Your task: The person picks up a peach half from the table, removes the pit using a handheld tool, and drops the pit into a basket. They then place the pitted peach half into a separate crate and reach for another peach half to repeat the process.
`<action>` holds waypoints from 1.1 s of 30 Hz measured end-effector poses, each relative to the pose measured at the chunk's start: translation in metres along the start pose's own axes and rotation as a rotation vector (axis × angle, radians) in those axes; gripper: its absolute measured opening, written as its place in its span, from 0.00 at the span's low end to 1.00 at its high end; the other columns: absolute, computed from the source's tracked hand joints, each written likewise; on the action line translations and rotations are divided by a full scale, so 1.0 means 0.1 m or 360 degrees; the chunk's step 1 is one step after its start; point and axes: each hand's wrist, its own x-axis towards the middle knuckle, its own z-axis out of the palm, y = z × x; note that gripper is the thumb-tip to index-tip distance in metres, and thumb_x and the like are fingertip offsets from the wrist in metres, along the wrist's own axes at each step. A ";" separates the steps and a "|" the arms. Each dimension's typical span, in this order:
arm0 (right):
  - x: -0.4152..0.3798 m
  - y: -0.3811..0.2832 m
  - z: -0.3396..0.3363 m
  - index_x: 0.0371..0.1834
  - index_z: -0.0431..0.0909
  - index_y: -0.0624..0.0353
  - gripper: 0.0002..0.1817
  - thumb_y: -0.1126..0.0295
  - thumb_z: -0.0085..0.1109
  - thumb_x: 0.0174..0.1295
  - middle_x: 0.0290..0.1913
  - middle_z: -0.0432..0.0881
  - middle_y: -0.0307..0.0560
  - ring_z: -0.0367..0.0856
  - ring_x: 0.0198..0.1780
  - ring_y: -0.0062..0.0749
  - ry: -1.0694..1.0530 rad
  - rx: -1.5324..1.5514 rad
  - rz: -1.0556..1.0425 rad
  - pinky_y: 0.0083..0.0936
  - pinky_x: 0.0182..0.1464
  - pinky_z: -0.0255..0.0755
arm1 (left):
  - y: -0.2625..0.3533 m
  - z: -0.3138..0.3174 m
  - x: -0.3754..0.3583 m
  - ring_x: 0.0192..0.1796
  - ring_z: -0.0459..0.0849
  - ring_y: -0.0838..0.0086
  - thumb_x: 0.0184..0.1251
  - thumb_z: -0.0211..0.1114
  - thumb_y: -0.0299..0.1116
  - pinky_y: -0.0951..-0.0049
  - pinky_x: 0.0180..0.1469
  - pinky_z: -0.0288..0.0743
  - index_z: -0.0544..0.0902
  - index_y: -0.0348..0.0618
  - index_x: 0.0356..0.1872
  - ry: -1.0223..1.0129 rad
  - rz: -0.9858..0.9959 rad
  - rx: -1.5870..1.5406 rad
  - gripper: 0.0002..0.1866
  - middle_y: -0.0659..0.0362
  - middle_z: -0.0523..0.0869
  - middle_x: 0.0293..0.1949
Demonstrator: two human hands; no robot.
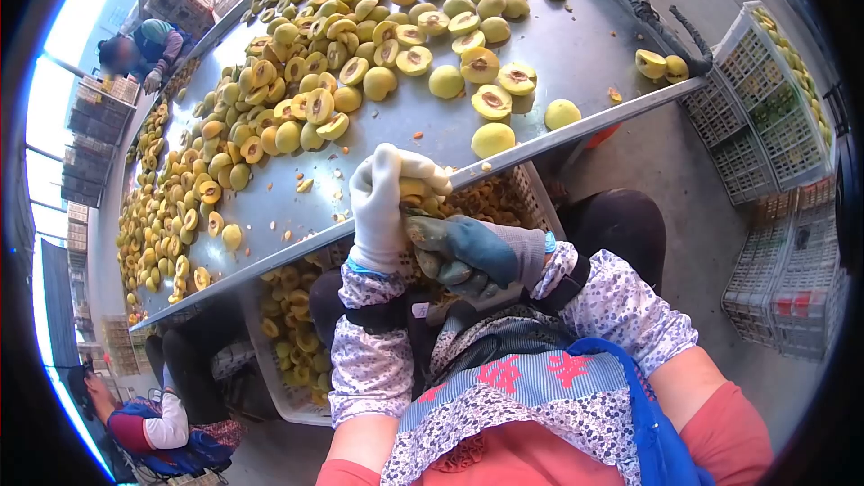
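My left hand (380, 207), in a white glove, is closed around a yellow-green stone fruit (420, 193), which looks like a peach. My right hand (472, 254), in a grey-blue coated glove, presses against the fruit's lower side with its fingers curled. Whatever may be inside that fist is hidden. Both hands are just in front of the metal table's near edge. Many cut fruit halves (491, 102) lie on the metal table (297, 207), some showing brown pits or hollows.
Below the table edge stand a crate of fruit pieces (297, 342) and another crate (537, 202). Stacked plastic crates (756, 117) rise at the right. One person (157, 49) works across the table; another person (166, 423) sits at lower left.
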 end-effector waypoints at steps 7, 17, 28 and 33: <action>-0.03 0.05 0.02 0.31 0.71 0.53 0.27 0.39 0.44 0.75 0.14 0.61 0.29 0.56 0.10 0.13 -0.0256 0.0131 -0.0013 0.13 0.10 0.52 | -0.05 0.04 0.03 0.32 0.86 0.66 0.81 0.48 0.53 0.68 0.35 0.83 0.81 0.41 0.39 0.0109 0.0054 -0.0381 0.25 0.54 0.86 0.32; -0.08 0.01 0.06 0.36 0.72 0.53 0.20 0.49 0.42 0.78 0.19 0.66 0.31 0.58 0.12 0.15 -0.0216 -0.0264 -0.0260 0.17 0.13 0.52 | 0.43 -0.94 -0.59 0.38 0.89 0.64 0.78 0.56 0.47 0.70 0.41 0.83 0.86 0.38 0.43 0.0939 0.0356 0.0820 0.21 0.54 0.89 0.36; 0.26 0.02 0.02 0.46 0.73 0.56 0.21 0.47 0.51 0.74 0.23 0.71 0.34 0.68 0.21 0.17 0.0281 -0.0430 -0.0273 0.19 0.21 0.65 | 0.81 -1.79 0.66 0.67 0.77 0.53 0.59 0.64 0.34 0.64 0.71 0.68 0.78 0.40 0.64 0.0446 0.0605 0.2256 0.28 0.46 0.82 0.62; 0.25 -0.11 0.05 0.55 0.75 0.58 0.19 0.55 0.54 0.73 0.29 0.75 0.33 0.70 0.28 0.13 0.0399 -0.0486 -0.0294 0.17 0.31 0.69 | 0.33 -2.04 1.44 0.71 0.72 0.55 0.50 0.70 0.36 0.65 0.72 0.66 0.71 0.47 0.71 0.0194 0.0028 0.3040 0.41 0.46 0.74 0.69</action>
